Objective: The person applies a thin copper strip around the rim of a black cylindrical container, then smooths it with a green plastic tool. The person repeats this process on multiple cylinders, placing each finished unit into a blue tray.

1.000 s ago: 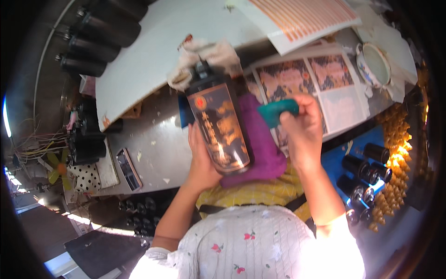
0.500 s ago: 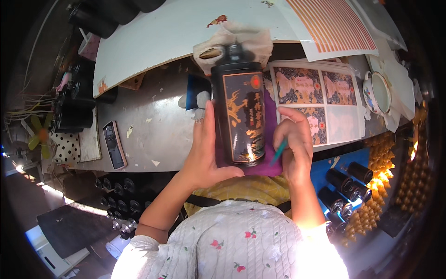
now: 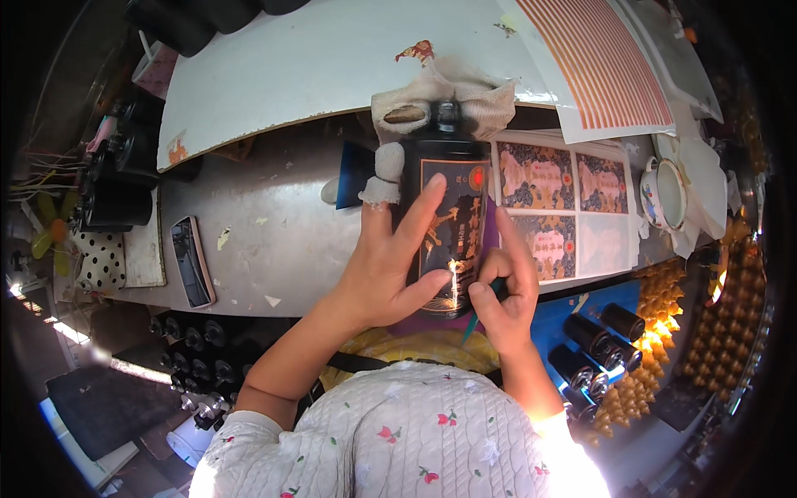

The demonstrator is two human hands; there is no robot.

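A black bottle [image 3: 448, 148] with a dark, gold-patterned label [image 3: 465, 195] lies in front of me, its neck at a white cloth [image 3: 490, 108]. Spread over its left side, my left hand [image 3: 382, 266] has one finger flat on the label and the thumb lower down on it. White wrapping [image 3: 383, 170] covers another finger, beside the bottle. My right hand [image 3: 505, 299] is closed on a thin teal flat tool [image 3: 471, 328], near the bottle's lower right. Its index finger stretches up along the bottle's right side. Purple cloth [image 3: 432, 325] shows under the bottle.
Printed label sheets [image 3: 606, 236] lie right of the bottle, beside a white patterned pot [image 3: 666, 195]. A phone [image 3: 193, 261] lies to the left. Across the far side runs a white board [image 3: 332, 66] with a striped sheet [image 3: 598, 66]. Black bottles [image 3: 589, 332] stand at lower right.
My left hand has moved from beside the bottle onto its label. My right hand has come closer with the teal tool. The bottle appears slightly lower and further right in view.
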